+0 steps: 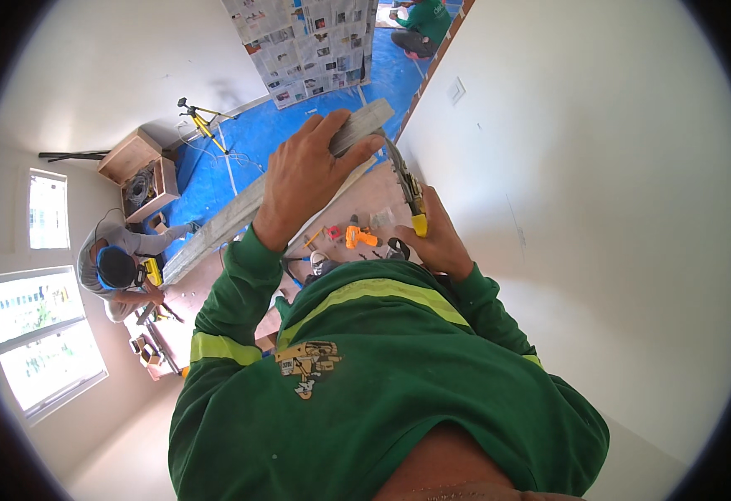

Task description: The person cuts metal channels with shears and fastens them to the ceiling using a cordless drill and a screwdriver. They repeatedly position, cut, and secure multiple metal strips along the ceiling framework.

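A long grey bar [215, 227], metal or wood I cannot tell, slants up from the lower left toward the upper middle. My left hand [309, 171] is closed over it near its far end, thumb along the right side. In my right hand [445, 238] is a metal hand tool [406, 182] with a curved jaw and a yellow grip, possibly a clamp. Its jaw end reaches the bar beside my left thumb; whether it bites the bar is hidden. The right fingers wrap the grip's lower part.
Below lie an orange power tool [360, 237] and small hand tools. At left a co-worker [119, 267] crouches with a yellow tool. A yellow tripod [205, 125], wooden box [152, 188] and newspaper-covered panel [315, 50] stand ahead. A white wall [599, 209] rises at right; another person [422, 25] sits far off.
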`<state>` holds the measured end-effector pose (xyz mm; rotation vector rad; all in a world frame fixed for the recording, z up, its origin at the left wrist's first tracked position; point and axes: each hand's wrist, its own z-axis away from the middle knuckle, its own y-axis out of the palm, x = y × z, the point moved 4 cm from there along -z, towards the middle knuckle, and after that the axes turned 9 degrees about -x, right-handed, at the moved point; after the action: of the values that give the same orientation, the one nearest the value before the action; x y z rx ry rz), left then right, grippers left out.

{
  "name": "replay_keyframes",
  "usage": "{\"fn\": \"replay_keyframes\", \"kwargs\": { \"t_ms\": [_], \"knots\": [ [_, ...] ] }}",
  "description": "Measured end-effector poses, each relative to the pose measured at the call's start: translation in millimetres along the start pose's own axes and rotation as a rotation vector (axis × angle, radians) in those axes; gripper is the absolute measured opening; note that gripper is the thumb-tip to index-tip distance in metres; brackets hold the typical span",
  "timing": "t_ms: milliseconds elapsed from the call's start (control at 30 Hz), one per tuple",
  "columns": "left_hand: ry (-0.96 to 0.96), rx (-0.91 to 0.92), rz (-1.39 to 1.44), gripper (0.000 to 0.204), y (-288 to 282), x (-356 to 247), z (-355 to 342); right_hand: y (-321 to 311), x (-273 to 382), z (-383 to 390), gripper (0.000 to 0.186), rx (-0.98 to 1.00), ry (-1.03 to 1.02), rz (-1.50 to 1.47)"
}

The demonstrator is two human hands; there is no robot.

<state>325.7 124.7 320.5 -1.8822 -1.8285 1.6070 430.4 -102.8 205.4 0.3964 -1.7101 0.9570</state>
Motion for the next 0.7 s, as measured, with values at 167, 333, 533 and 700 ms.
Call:
{"fn": "replay_keyframes", "kwargs": {
  "t_ms": [167,333,533,700],
  "knots": [
    [0.007,0.025,0.037,0.062,2,1,1,1,5,1,0.078,0.004,-0.016,-0.010],
    [-0.048,0.085,0.056,0.062,6,-1,4,1,11,6,0.081,0.004,0.021,-0.037],
    [-0.099,0.135,0.082,0.062,7,-4,6,0,17,11,0.082,-0.017,-0.039,0.096],
    [-0.179,0.237,0.164,0.062,15,-1,19,-1,10,22,0.086,0.012,-0.014,0.210]
  ]
}}
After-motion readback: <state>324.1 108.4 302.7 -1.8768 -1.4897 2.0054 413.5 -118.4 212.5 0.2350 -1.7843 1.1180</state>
